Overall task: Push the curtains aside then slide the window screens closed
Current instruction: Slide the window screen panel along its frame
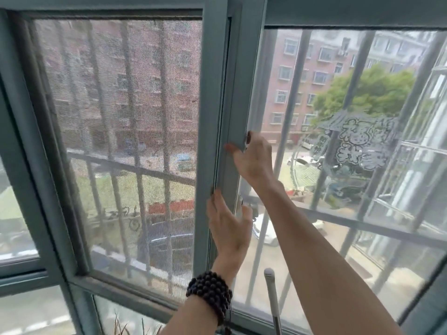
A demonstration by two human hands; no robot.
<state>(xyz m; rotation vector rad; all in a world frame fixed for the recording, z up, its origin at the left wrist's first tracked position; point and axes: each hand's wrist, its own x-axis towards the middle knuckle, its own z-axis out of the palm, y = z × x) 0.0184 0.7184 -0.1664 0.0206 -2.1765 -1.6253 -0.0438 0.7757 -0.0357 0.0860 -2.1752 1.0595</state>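
Note:
A grey mesh window screen [125, 131] in a blue-grey frame fills the left opening. Its right edge meets a vertical frame bar [238, 97] in the middle of the window. My right hand [254, 158] grips this bar, thumb on the front and fingers curled behind its right edge. Lower down, my left hand [229, 228] lies flat against the same bar with fingers stretched upward and thumb apart, holding nothing. A dark bead bracelet [209, 296] wraps my left wrist. No curtain is in view.
The right pane [350, 213] is clear, with a paper-cut sticker [360, 141] on the glass. Metal security bars [287, 112] run outside both panes. A white pole tip [269, 274] stands below my right forearm. Dry plant stalks [125, 327] rise at the bottom.

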